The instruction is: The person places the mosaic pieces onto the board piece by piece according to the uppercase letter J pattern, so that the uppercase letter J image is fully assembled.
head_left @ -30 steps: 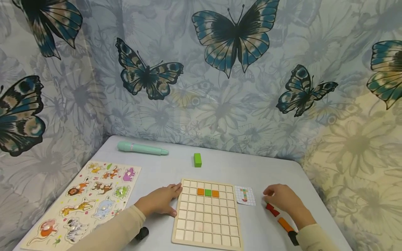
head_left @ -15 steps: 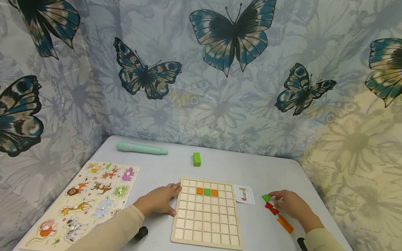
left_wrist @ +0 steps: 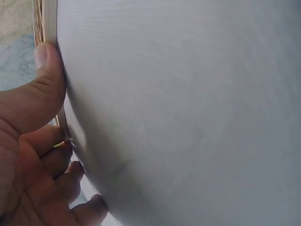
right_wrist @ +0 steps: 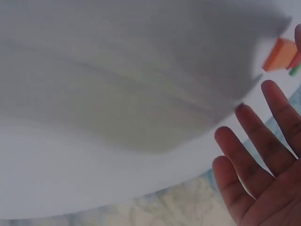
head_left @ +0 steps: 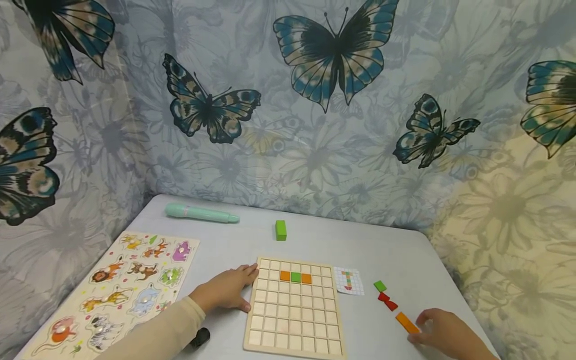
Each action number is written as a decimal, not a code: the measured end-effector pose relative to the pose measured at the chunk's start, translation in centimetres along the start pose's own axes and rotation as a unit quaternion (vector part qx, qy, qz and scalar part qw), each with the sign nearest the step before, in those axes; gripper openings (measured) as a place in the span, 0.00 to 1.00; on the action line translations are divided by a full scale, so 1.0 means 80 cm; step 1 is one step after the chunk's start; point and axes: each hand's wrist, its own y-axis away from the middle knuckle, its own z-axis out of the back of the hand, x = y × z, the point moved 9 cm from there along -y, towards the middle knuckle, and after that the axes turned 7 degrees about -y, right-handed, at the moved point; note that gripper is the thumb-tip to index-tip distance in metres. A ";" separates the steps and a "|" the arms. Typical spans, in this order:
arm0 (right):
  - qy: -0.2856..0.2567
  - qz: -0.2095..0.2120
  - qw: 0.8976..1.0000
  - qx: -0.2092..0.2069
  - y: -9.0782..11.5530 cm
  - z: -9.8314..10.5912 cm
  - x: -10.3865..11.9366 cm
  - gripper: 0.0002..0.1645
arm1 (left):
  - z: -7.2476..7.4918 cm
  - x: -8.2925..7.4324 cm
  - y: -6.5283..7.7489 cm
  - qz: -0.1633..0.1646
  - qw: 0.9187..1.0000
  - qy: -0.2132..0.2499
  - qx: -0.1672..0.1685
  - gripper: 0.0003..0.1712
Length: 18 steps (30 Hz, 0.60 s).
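A: what's the right hand [head_left: 450, 334] doing?
B: it's right by the near end of the orange block [head_left: 407, 322], fingers [right_wrist: 237, 148] straight and apart. can't tell if the thumb's touching it tbh.
A: and the left hand [head_left: 227, 289]?
B: touching the left edge of the grid board [head_left: 294, 312], thumb apart from the other fingers. 3 tiles [head_left: 295, 277] sit in its 2nd row from the far edge.
A: other pieces?
B: 2 red pieces [head_left: 390, 305] and a green square [head_left: 380, 286] lie past the block on the tabletop [head_left: 342, 240].
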 end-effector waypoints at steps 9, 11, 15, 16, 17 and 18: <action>0.024 0.026 0.999 -0.035 0.001 -0.006 -0.002 0.22 | 0.003 -0.002 0.005 -0.014 1.000 0.010 -0.014 0.55; 0.017 0.022 0.999 -0.033 0.002 -0.004 -0.004 0.23 | 0.002 -0.002 0.006 -0.013 1.000 0.011 -0.012 0.55; -0.023 0.012 0.999 -0.035 0.002 0.003 -0.005 0.24 | 0.002 -0.003 0.006 -0.016 1.000 0.012 -0.013 0.55; -0.036 0.017 0.998 -0.039 0.001 0.005 0.000 0.25 | 0.003 -0.003 0.006 -0.017 1.000 0.011 -0.014 0.55; -0.046 0.025 0.998 -0.047 -0.001 0.006 0.007 0.24 | 0.003 -0.003 0.006 -0.017 1.000 0.010 -0.015 0.55; -0.056 0.033 0.996 -0.055 -0.004 0.007 0.016 0.23 | 0.003 -0.002 0.006 -0.017 1.000 0.011 -0.016 0.55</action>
